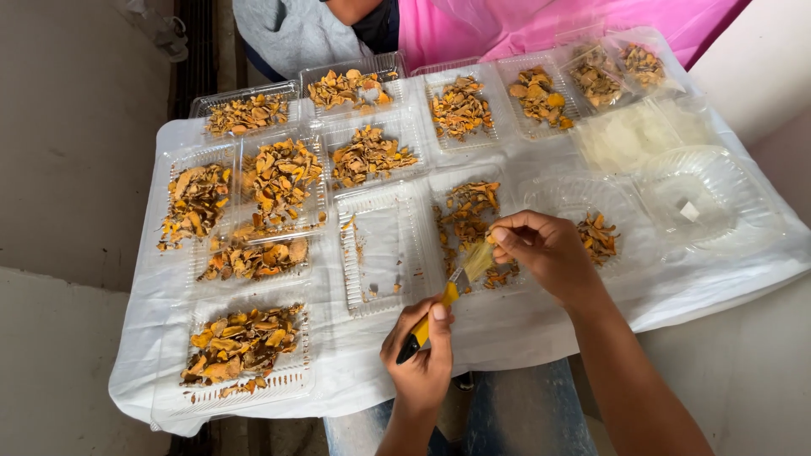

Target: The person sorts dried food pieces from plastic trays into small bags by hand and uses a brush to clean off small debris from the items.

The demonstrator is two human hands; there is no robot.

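My left hand (421,348) grips a small brush (446,297) by its yellow and black handle, bristles pointing up to the right. My right hand (545,250) pinches a small orange-yellow dried piece (492,240) right at the bristles. Both hands hover over a clear plastic tray (439,196) that holds some dried orange slices (470,208). To its left lies a nearly bare clear tray (382,250) with only crumbs.
Several clear trays of dried orange slices (279,177) cover a white cloth (541,317) on a low table. Stacked clear containers (708,196) sit at the right. A person in pink and grey (473,25) sits at the far side. Grey floor (68,143) on the left.
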